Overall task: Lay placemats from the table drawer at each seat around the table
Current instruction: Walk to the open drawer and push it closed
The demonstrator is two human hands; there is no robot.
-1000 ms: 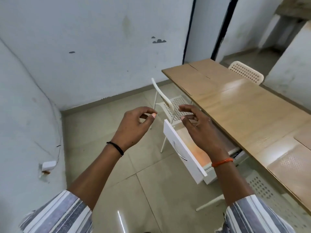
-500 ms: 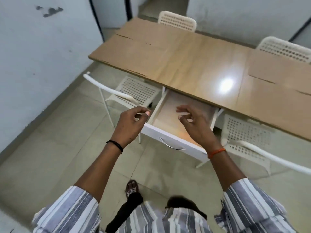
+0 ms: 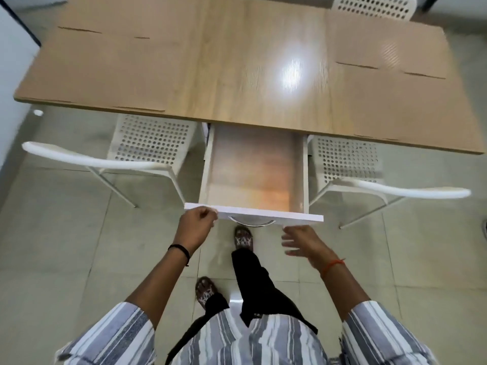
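The white table drawer (image 3: 253, 167) stands pulled out from under the wooden table (image 3: 250, 75), and only its bare bottom shows. Tan placemats lie flat on the table: two at the left end (image 3: 100, 75) (image 3: 118, 19) and two at the right end (image 3: 395, 104) (image 3: 369, 40). My left hand (image 3: 196, 227) has its fingers curled against the left end of the drawer's front panel (image 3: 263, 216); I cannot tell whether it grips it. My right hand (image 3: 300, 243) hovers just below the panel's right part, fingers spread, holding nothing.
White perforated chairs stand tucked in on either side of the drawer, one left (image 3: 150, 138) and one right (image 3: 347, 159), their backrests reaching toward me. A third chair (image 3: 374, 6) is at the far side. My feet are on the tiled floor below the drawer.
I have turned from the table's end to face the open drawer. Both hands dropped from over the drawer to its front panel, and the right hand's fingers spread apart.
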